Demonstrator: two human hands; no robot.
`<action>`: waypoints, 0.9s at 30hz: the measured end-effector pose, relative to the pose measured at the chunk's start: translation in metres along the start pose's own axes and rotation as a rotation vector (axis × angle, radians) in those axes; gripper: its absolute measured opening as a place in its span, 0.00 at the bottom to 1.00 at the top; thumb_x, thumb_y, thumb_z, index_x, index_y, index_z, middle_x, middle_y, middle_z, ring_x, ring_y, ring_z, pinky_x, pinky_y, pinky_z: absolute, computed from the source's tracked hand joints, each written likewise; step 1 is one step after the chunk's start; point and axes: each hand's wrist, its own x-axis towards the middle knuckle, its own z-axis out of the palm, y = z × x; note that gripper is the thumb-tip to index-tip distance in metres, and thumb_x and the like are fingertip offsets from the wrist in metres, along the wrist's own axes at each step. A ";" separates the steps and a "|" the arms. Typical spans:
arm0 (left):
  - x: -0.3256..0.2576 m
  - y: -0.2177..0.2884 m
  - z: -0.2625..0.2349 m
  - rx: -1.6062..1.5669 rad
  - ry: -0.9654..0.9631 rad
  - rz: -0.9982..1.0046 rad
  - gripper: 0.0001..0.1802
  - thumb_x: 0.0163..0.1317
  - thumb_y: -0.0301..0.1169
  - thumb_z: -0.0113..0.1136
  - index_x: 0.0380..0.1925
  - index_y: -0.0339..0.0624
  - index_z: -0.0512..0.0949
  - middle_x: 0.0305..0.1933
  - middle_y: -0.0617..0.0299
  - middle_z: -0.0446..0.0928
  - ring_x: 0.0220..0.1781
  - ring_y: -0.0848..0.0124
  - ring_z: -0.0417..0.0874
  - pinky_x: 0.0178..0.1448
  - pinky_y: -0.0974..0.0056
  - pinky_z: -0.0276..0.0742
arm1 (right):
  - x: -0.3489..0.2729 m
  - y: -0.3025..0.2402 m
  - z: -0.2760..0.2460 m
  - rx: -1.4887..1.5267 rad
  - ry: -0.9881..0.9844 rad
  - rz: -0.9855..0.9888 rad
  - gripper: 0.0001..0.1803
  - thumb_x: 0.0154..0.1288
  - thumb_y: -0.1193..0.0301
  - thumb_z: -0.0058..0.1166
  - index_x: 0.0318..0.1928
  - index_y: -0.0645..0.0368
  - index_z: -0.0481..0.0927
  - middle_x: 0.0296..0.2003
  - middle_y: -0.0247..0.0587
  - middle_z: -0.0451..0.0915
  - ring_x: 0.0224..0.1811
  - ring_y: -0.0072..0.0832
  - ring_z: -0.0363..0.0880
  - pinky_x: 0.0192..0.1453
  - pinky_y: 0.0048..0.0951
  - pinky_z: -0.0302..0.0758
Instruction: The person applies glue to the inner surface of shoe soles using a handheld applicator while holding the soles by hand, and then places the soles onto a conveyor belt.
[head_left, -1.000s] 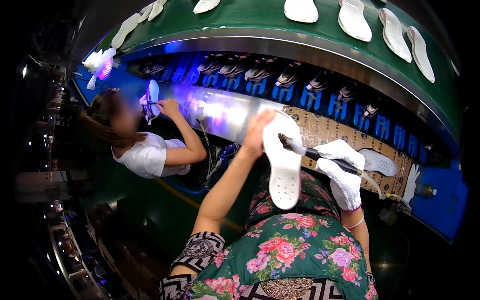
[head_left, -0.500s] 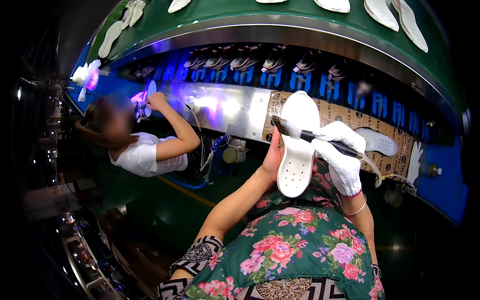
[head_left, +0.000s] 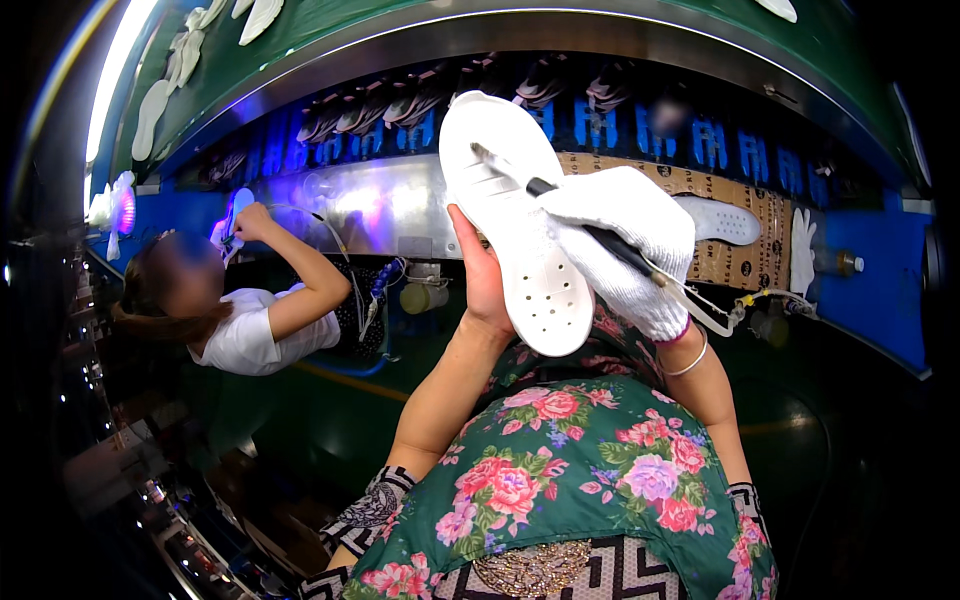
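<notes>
A white shoe sole [head_left: 545,295] with small holes in its heel is held up in front of me, toe end pointing away. My left hand [head_left: 482,280], bare, grips it from the left edge and underneath; some of its fingers are hidden behind the sole. In a white knit glove, my right hand [head_left: 640,235] is closed around the dark handle of a brush [head_left: 541,187]. The bristles lie over the forefoot of the sole, somewhat blurred. A pale tube [head_left: 705,318] runs from the handle's rear end toward the bench.
Another sole [head_left: 722,222], greyish, lies on the cardboard [head_left: 640,170] beside a white glove [head_left: 802,250] and a bottle [head_left: 850,263]. Shoes [head_left: 415,100] line a rack above blue supports. White soles [head_left: 150,120] rest on the green upper surface [head_left: 330,25]. A co-worker [head_left: 270,320] sits at left.
The sole and both hands have shifted left and away from me, the sole now tilting leftward. The brush has moved from the sole's middle to its forefoot. My view has turned somewhat.
</notes>
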 end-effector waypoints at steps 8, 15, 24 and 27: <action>0.002 -0.013 -0.007 0.588 0.107 -0.113 0.51 0.63 0.73 0.18 0.71 0.44 0.56 0.67 0.55 0.67 0.67 0.63 0.71 0.68 0.57 0.70 | -0.010 0.015 0.002 -0.454 -0.019 -0.238 0.17 0.50 0.79 0.65 0.43 0.55 0.86 0.37 0.41 0.84 0.38 0.38 0.83 0.45 0.33 0.77; 0.009 0.006 -0.039 0.143 -0.438 -0.226 0.53 0.61 0.75 0.20 0.73 0.45 0.51 0.70 0.50 0.63 0.69 0.56 0.68 0.71 0.50 0.67 | -0.006 0.000 0.006 0.165 0.134 0.168 0.09 0.51 0.81 0.66 0.36 0.62 0.86 0.34 0.42 0.84 0.36 0.28 0.82 0.41 0.28 0.78; 0.004 0.013 -0.028 0.524 0.170 -0.046 0.53 0.60 0.76 0.20 0.71 0.46 0.55 0.65 0.53 0.69 0.66 0.60 0.72 0.69 0.54 0.71 | -0.003 0.006 0.009 0.009 -0.088 -0.108 0.10 0.49 0.76 0.66 0.36 0.57 0.88 0.32 0.39 0.85 0.33 0.32 0.83 0.38 0.30 0.78; 0.010 0.016 -0.029 0.238 -0.104 -0.099 0.53 0.60 0.76 0.19 0.71 0.46 0.54 0.63 0.54 0.70 0.65 0.61 0.73 0.67 0.55 0.73 | -0.013 0.011 0.015 0.324 0.119 0.258 0.11 0.50 0.78 0.66 0.37 0.57 0.87 0.34 0.39 0.85 0.36 0.31 0.84 0.42 0.30 0.78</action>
